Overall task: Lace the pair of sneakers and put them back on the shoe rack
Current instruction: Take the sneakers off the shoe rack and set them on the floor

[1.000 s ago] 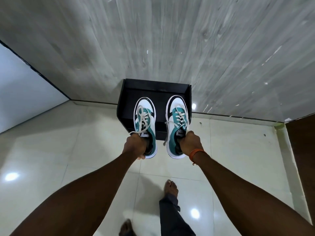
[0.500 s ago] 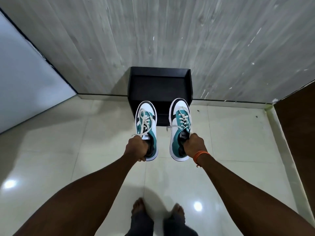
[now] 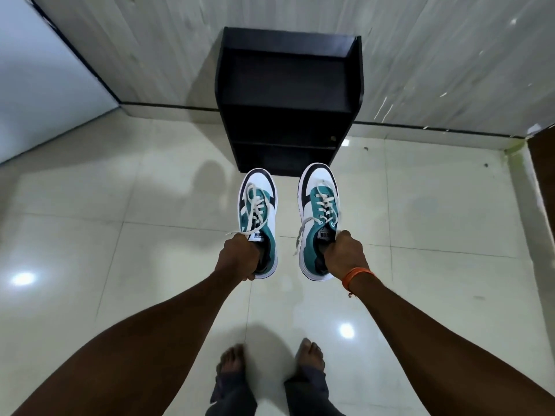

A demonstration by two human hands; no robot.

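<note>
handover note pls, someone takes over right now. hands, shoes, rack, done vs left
Left hand: closed on the heel opening of the left sneaker, held in the air.
Right hand: closed on the heel opening of the right sneaker, also in the air.
Shoe rack: black, against the wall straight ahead; the visible shelves look empty.
Done: both sneakers laced, lace ends hanging loose.
Left: close the gap and set the pair on a shelf.

Your arms are bare; an orange thread band (image 3: 357,274) circles your right wrist, and dark trouser cuffs (image 3: 309,385) meet bare feet.
</note>
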